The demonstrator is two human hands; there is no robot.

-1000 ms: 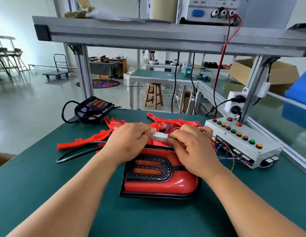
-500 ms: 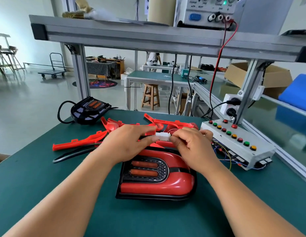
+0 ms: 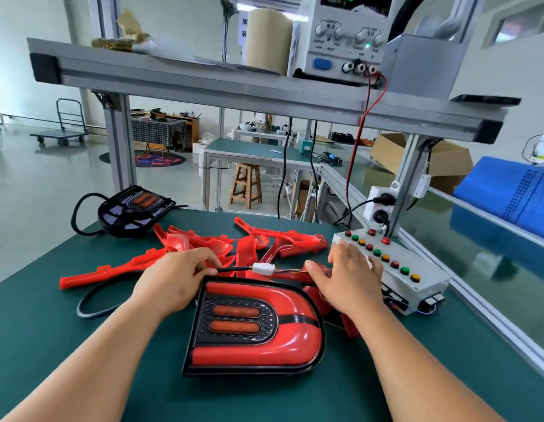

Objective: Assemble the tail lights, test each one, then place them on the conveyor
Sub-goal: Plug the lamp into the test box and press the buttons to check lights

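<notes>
The table (image 3: 51,345) carries 1 assembled tail light (image 3: 255,345), face up between both forearms, with the test box (image 3: 395,269) just to its right. The right hand (image 3: 350,281) has let go of the white connector (image 3: 263,268) and now reaches, fingers straight, over the box's buttons. The left hand (image 3: 170,284) keeps a pinch grip on the black cable (image 3: 234,269). Judgement: connector mated, testing about to begin.

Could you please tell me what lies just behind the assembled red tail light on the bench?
A white connector joins a black cable to thin coloured wires; beyond lie loose red housing parts. The right grip covers where the wires lead.
</notes>
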